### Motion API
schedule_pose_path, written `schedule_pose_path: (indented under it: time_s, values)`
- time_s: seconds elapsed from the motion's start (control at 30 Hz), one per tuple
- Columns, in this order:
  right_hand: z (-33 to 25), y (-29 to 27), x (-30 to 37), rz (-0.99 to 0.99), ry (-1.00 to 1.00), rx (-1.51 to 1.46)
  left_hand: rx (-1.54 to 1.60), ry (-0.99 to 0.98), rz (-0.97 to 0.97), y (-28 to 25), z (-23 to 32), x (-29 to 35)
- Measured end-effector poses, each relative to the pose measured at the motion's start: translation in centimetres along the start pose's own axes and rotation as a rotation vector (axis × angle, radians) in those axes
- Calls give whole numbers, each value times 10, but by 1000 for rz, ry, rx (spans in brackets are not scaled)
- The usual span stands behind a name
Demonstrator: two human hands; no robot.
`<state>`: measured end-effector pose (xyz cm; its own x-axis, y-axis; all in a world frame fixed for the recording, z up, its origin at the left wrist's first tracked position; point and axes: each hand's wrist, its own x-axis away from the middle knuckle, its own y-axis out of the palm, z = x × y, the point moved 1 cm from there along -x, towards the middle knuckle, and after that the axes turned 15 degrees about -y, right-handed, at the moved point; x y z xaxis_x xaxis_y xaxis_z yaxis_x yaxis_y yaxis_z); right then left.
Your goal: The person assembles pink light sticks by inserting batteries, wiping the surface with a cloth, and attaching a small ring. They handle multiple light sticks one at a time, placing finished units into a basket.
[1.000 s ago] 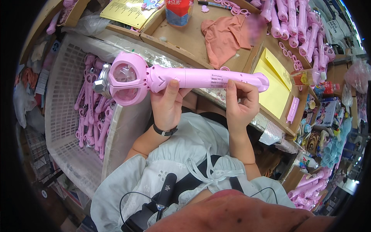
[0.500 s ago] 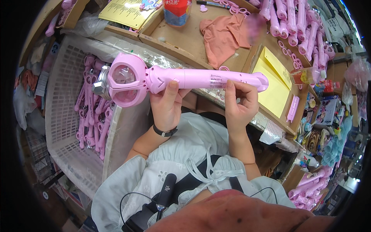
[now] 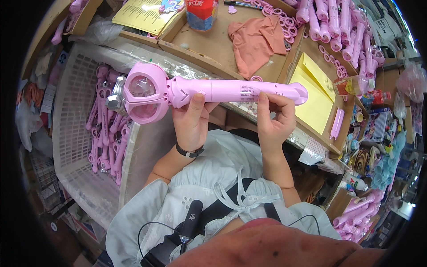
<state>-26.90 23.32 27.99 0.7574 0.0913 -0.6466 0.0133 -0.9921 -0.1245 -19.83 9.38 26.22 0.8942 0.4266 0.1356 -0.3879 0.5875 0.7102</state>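
A pink plastic toy wand (image 3: 227, 91) lies level across both hands, with its round, clear-windowed head and silver tip on the left. My left hand (image 3: 192, 122) is closed around the shaft near the head, thumb in front. Farther right, my right hand (image 3: 275, 120) has its fingers curled at the handle. Its thumb presses at the edge of a small see-through printed label (image 3: 250, 93) on the handle. Whether the right fingertips pinch that label's edge or only the handle is hidden.
Left of me stands a white plastic basket (image 3: 66, 129) holding several pink wands. Ahead are cardboard trays (image 3: 204, 53) with an orange cloth (image 3: 255, 46), pink rings, a red-blue cup (image 3: 201, 15) and yellow label sheets (image 3: 313, 104). More pink handles (image 3: 347, 26) are piled at far right.
My right hand has shifted very slightly left along the handle, its thumb still at the label. My left hand and the wand stay almost where they were.
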Motion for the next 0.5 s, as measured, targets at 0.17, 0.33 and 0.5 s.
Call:
schedule_pose_path:
  time_s: [0.17, 0.33, 0.5]
  values:
    - [1, 1, 0, 10, -8, 15, -21, 8, 0, 1, 0, 0]
    - [0, 4, -2, -12, -50, 21, 48, 32, 35, 5, -3, 3]
    - [4, 1, -1, -54, -48, 91, -16, 124, 24, 9, -1, 7]
